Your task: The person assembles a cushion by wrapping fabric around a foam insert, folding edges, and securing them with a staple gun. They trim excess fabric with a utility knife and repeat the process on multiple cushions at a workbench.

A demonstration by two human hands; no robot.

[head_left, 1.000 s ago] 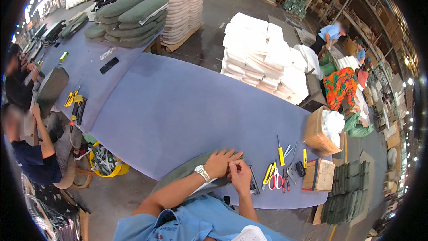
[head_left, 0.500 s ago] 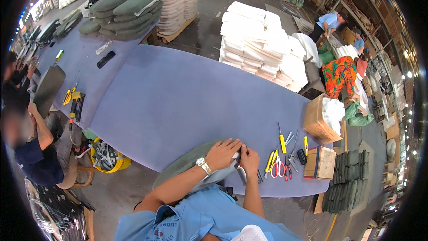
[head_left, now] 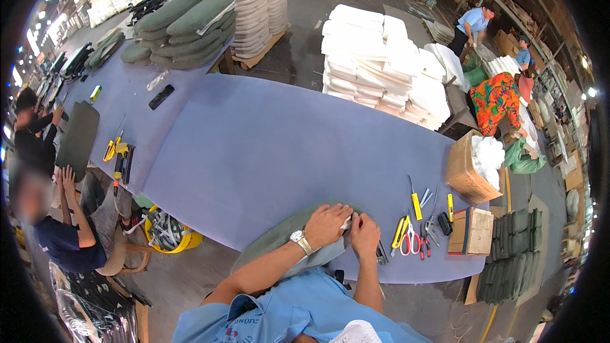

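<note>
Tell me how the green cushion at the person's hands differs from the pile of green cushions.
Number: the green cushion is single; the pile of green cushions is several, stacked.
Handling: the left hand and right hand are at the cushion's end; no hand touches the pile.
Place: the cushion is by the person's body, at the near table edge; the pile sits on the left table.
Shared: dark green covers, rounded ends.

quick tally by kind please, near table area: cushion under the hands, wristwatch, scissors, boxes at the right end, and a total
Green cushion, under the left hand and right hand: 1
Wristwatch: 1
Red-handled scissors: 1
Boxes, an open box and a smaller box: 2
Total: 5
</note>
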